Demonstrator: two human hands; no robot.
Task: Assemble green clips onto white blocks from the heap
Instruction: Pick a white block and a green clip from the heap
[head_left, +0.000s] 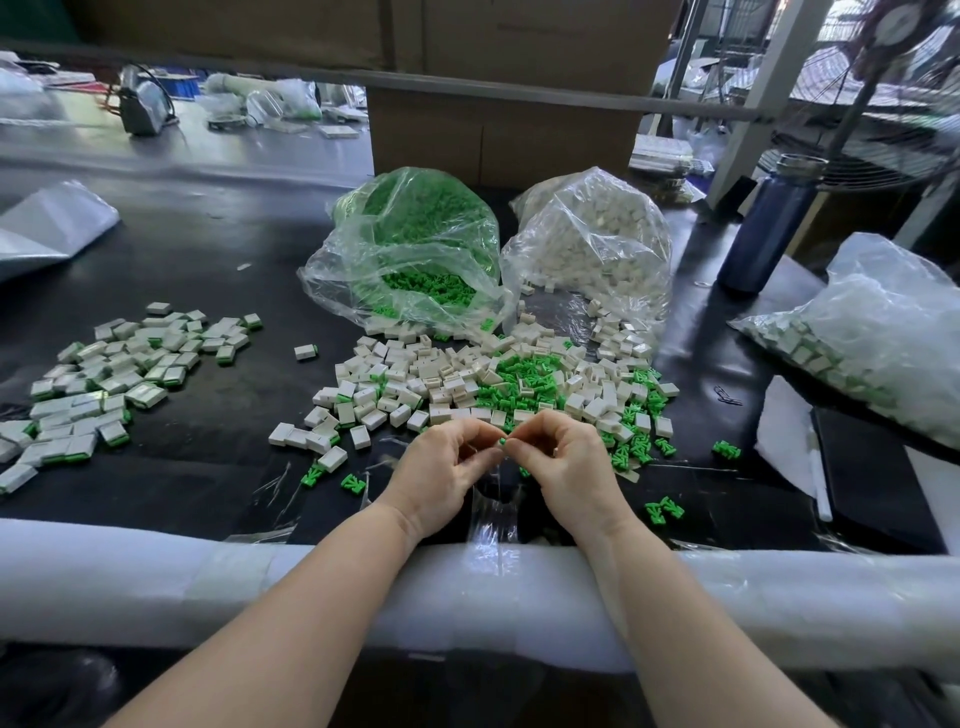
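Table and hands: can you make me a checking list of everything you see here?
Surface: black table, white padded front edge.
Job's things: mixed heap of white blocks and green clips mid-table; pile of finished blocks at left; open bag of green clips; bag of white blocks.
Clutter: blue bottle; filled bag at right; stray clips near the edge.
Hands: left hand and right hand meet, pinching a small green clip.
Cables: dark cable on the far bench.
Surroundings: cardboard boxes, fan.
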